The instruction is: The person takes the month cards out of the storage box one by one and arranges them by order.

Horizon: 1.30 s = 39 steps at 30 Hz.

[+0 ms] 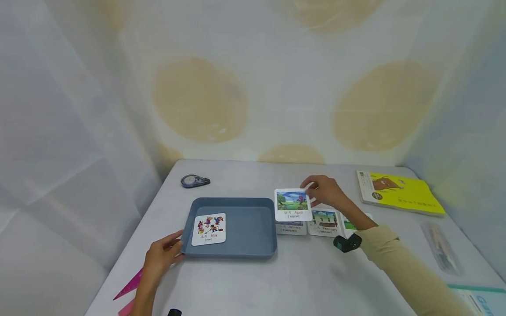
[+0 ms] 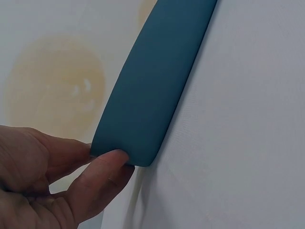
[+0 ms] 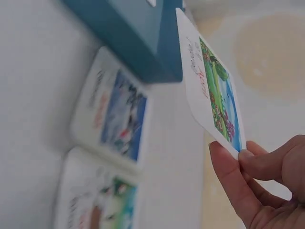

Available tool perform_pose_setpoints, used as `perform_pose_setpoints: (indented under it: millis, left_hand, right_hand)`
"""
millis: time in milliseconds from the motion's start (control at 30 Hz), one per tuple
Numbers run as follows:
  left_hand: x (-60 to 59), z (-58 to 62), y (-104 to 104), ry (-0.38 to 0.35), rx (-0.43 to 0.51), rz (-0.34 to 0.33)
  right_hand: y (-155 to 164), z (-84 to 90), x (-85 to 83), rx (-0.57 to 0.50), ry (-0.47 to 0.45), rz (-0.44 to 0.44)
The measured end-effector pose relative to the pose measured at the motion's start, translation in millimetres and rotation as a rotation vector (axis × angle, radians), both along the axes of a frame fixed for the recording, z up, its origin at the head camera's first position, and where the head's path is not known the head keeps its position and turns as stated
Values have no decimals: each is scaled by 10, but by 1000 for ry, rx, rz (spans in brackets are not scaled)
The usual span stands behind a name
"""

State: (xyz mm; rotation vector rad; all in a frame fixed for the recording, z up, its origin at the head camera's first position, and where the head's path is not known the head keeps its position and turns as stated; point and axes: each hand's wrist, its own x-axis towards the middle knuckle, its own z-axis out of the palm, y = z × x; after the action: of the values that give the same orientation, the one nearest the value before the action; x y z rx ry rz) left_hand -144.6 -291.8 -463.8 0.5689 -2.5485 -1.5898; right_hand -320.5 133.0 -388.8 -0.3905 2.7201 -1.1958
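My right hand (image 1: 326,192) pinches a picture card marked April (image 1: 292,205) at its upper right corner, between thumb and fingers. The card is raised beside the right rim of a blue-grey tray (image 1: 253,228) and overlaps a January card (image 1: 292,229) in the head view. Inside the tray, on its left side, lies a May card (image 1: 208,229). My left hand (image 1: 160,256) grips the tray's left end; the left wrist view has the thumb (image 2: 107,164) against the tray's outer wall. Right of January lies a February card (image 1: 325,223), then a green-pictured card (image 1: 349,224) partly hidden by my right forearm.
Behind the tray sits a correction tape dispenser (image 1: 195,181). A yellow book (image 1: 411,193) lies at the back right, with a clear packet (image 1: 440,248) in front of it and a teal-edged item (image 1: 482,300) nearer. Pink set squares (image 1: 130,285) lie by my left forearm.
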Motion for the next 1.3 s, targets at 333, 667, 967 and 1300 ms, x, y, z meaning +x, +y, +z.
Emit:
perform_pose_setpoints:
  millis: [333, 667, 967, 1300]
  left_hand:
    - [73, 51, -42, -14, -34, -8]
    - [62, 54, -34, 10, -37, -9]
    - [79, 56, -54, 8, -36, -5]
    - [64, 38, -54, 5, -22, -2]
  right_hand:
    - [268, -502, 467, 17, -134, -9]
    - [22, -766, 749, 59, -118, -33]
    - [-136, -778, 809, 85, -117, -84]
    - [-246, -533, 700, 161, -13, -4]
